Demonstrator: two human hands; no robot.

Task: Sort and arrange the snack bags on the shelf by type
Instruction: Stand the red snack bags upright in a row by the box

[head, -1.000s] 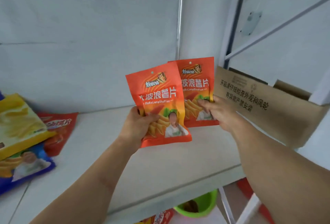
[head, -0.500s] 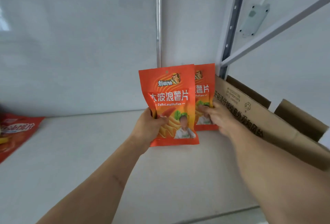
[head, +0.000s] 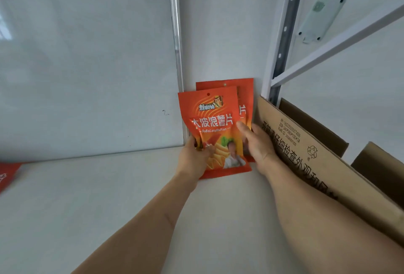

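Observation:
Two identical orange potato-chip bags stand upright at the back right corner of the white shelf (head: 109, 197). The front bag (head: 213, 120) overlaps the rear bag (head: 246, 96), which leans on the back wall. My left hand (head: 193, 160) grips the front bag's lower left edge, thumb on its face. My right hand (head: 256, 144) holds the right side of the bags, thumb on the front bag and fingers hidden behind. The front bag's bottom edge rests on the shelf.
A brown cardboard box (head: 317, 164) with open flaps stands right beside the bags, touching my right forearm. A red snack bag (head: 7, 173) lies at the shelf's far left edge. A slotted metal upright (head: 282, 39) rises behind the box.
Both hands have pushed the two bags back toward the wall and down onto the shelf. The front bag now covers most of the rear one. The view has shifted right.

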